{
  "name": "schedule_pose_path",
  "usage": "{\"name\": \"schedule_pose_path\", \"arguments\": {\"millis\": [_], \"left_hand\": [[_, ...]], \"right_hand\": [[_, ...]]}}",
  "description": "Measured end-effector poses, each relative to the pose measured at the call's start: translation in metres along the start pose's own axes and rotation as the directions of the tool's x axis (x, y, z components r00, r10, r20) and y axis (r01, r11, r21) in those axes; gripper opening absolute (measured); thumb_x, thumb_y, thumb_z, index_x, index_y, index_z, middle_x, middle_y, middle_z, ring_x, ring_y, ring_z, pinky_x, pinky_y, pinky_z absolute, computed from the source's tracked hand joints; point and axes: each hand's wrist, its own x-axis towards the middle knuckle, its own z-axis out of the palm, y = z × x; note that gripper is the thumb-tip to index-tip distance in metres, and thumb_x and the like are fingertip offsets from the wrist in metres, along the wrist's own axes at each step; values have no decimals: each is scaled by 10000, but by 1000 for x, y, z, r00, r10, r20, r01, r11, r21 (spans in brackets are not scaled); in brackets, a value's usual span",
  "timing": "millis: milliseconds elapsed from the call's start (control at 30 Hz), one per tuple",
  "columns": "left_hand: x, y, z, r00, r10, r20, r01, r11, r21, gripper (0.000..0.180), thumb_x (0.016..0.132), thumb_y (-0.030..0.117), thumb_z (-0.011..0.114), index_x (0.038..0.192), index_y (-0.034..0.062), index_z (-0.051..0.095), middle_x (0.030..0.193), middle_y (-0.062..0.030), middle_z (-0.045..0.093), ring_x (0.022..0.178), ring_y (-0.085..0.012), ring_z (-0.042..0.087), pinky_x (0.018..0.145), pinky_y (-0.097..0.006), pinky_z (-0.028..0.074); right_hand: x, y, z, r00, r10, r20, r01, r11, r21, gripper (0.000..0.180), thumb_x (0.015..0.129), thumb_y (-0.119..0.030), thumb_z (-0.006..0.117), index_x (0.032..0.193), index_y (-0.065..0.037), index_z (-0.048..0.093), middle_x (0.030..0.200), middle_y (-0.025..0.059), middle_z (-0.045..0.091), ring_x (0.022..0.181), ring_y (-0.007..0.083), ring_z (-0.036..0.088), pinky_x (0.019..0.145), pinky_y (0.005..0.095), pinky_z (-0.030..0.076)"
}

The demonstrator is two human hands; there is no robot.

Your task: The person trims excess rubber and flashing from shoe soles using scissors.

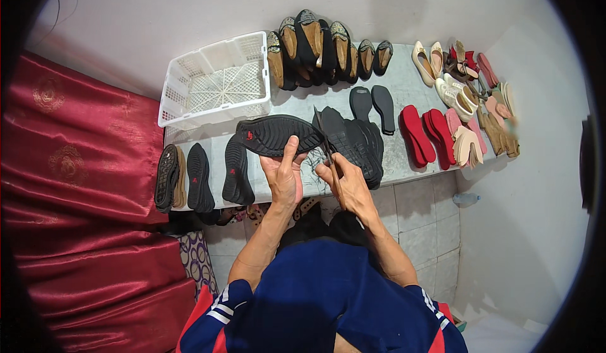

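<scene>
I sit at a low grey bench [404, 88] that runs from left to right in front of me, with red satin cushions [82, 164] stacked off its left end. A white plastic basket [214, 82] stands at the bench's far left corner. Along the far edge stands a row of brown and black flat shoes [328, 47]; at the right end lie pale and red shoes [454, 75] and red soles [420, 135]. A stack of black soles [356, 141] rests near the middle of the front edge, and more black soles [202, 176] stand along the front left edge. Over the front edge, my left hand [284, 176] is clamped on a black rubber sole [274, 135], thumb up across its near rim, the sole lying crosswise with its tread facing me. My right hand [347, 182] is closed around dark scissors [325, 141], their blades pointing up at the sole's right end. I judge the sole light, bendy and grippy rather than slippery, not fragile; holding it at mid-length near the waist should keep it from flopping.
</scene>
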Motion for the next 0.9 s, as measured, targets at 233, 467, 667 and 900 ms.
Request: {"name": "schedule_pose_path", "arguments": {"millis": [233, 467, 667, 900], "left_hand": [[13, 12, -11, 995, -48, 91, 45, 998, 43, 370, 944, 2, 696, 1254, 109, 523, 1103, -44, 665, 900, -131, 701, 678, -256, 624], [2, 13, 4, 999, -23, 34, 21, 998, 53, 291, 955, 34, 697, 1198, 133, 573, 1078, -11, 683, 882, -111, 697, 660, -252, 609], [5, 15, 3, 999, -13, 34, 12, 999, 49, 289, 958, 35, 695, 1201, 138, 577, 1058, -8, 691, 883, -105, 696, 649, -245, 598], [14, 26, -6, 980, -85, 179, 63, 990, 123, 307, 959, 38, 692, 1223, 123, 562, 1069, -13, 688, 907, -107, 703, 687, -263, 601]], "right_hand": [[-3, -14, -16, 995, 70, 68, -58, 983, -175, 650, 858, -613, 744, 844, 7, 550, 641, 84, 503, 607, 185, 500, 594, 380, 422], [-4, -9, -14, 998, 18, 59, -14, 998, -65, 627, 892, -603, 712, 886, 5, 560, 680, 90, 537, 615, 176, 512, 581, 375, 434], [-6, -18, -19, 997, 52, 60, -46, 995, -90, 619, 888, -579, 725, 835, 13, 551, 651, 96, 519, 602, 182, 498, 583, 380, 426], [-11, -29, -30, 993, 96, 71, -85, 986, -145, 650, 817, -596, 779, 755, 2, 533, 600, 70, 487, 573, 176, 480, 566, 376, 410]]}}
